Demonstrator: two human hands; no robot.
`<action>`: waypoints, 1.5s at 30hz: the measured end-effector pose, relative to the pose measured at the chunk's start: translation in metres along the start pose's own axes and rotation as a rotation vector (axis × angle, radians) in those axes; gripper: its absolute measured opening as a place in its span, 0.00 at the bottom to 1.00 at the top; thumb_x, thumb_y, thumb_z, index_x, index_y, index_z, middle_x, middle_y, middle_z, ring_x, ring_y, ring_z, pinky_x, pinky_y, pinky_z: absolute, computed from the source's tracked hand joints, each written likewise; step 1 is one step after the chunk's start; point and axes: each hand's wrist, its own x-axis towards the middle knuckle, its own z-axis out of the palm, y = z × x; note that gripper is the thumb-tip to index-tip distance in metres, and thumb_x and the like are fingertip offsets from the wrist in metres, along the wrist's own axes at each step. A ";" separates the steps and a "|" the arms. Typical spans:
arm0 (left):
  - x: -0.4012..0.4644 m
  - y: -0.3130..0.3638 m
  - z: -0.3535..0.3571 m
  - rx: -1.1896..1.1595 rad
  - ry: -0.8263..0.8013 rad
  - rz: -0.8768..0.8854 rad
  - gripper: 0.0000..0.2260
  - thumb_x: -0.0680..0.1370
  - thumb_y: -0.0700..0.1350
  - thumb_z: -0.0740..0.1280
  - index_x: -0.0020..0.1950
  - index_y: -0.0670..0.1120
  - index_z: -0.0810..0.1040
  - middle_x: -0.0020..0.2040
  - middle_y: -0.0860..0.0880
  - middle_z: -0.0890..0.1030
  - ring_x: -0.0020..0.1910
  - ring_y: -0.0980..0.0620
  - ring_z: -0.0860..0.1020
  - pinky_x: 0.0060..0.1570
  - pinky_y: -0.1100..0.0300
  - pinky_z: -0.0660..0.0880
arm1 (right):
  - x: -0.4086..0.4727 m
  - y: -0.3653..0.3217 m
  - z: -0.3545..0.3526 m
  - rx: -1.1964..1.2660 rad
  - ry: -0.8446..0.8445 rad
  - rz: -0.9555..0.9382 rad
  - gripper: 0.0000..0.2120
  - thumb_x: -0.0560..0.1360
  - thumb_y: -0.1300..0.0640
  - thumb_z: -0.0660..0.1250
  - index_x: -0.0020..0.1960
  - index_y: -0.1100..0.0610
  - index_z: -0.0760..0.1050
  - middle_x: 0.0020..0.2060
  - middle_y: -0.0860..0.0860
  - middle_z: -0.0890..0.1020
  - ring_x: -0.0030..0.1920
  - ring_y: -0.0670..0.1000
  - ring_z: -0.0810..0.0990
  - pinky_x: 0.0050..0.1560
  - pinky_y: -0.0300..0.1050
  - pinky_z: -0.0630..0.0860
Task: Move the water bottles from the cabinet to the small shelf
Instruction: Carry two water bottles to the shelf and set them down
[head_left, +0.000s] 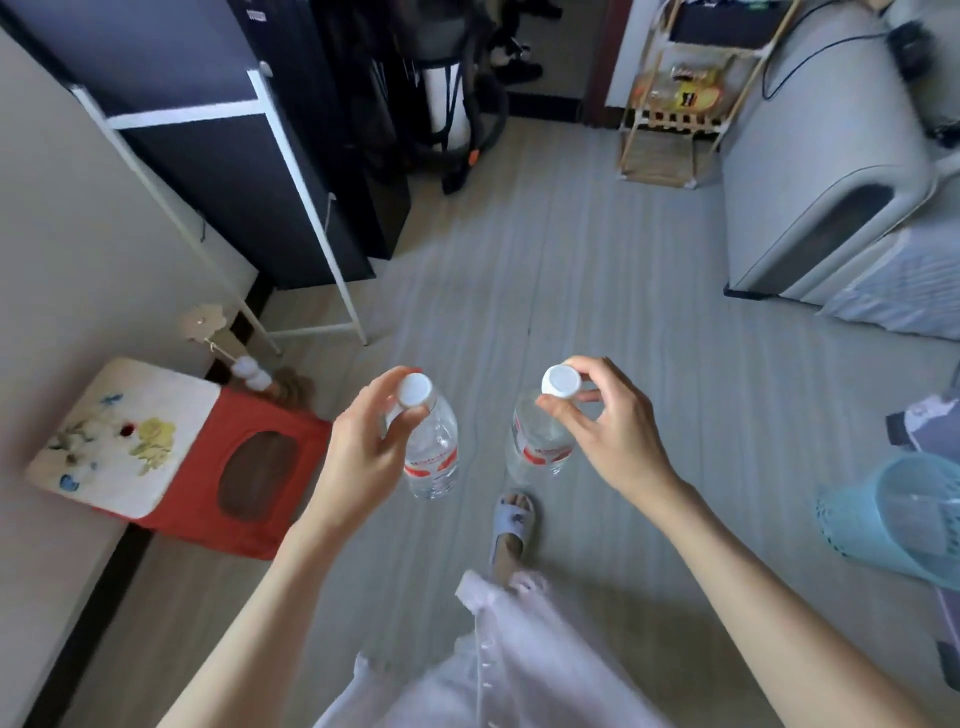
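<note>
Bottles, two, clear plastic, white screw caps, red-and-white label bands round the middle; contents transparent. Left bottle (431, 447) hangs upright from the left hand (363, 441), whose fingers (400, 415) pinch it at the neck just under the cap. Right bottle (540, 441) hangs from the right hand (608, 421), thumb and fingers curled round its cap. Both are held in the air above the grey floor (597, 291), side by side, not touching. A wooden shelf (670, 109) stands far ahead on the right; a red stool (208, 467) sits at the left wall.
</note>
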 end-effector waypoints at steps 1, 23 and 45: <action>0.027 0.003 0.007 -0.008 0.001 -0.005 0.14 0.73 0.51 0.62 0.58 0.51 0.73 0.52 0.56 0.77 0.54 0.54 0.77 0.52 0.59 0.72 | 0.026 0.008 -0.004 -0.009 -0.004 -0.006 0.21 0.66 0.40 0.64 0.50 0.55 0.74 0.45 0.48 0.79 0.45 0.51 0.78 0.48 0.55 0.76; 0.621 0.072 0.136 -0.072 -0.222 0.087 0.09 0.74 0.53 0.61 0.53 0.55 0.72 0.47 0.60 0.78 0.51 0.53 0.77 0.51 0.57 0.73 | 0.571 0.145 -0.085 -0.069 0.135 0.056 0.17 0.67 0.46 0.69 0.51 0.56 0.74 0.46 0.48 0.79 0.46 0.53 0.78 0.49 0.56 0.76; 1.070 0.217 0.366 -0.113 -0.210 0.166 0.07 0.74 0.50 0.62 0.51 0.60 0.72 0.46 0.69 0.77 0.48 0.65 0.76 0.49 0.74 0.69 | 1.016 0.326 -0.291 -0.109 0.214 0.012 0.22 0.67 0.41 0.66 0.52 0.57 0.75 0.46 0.52 0.80 0.43 0.53 0.78 0.45 0.56 0.77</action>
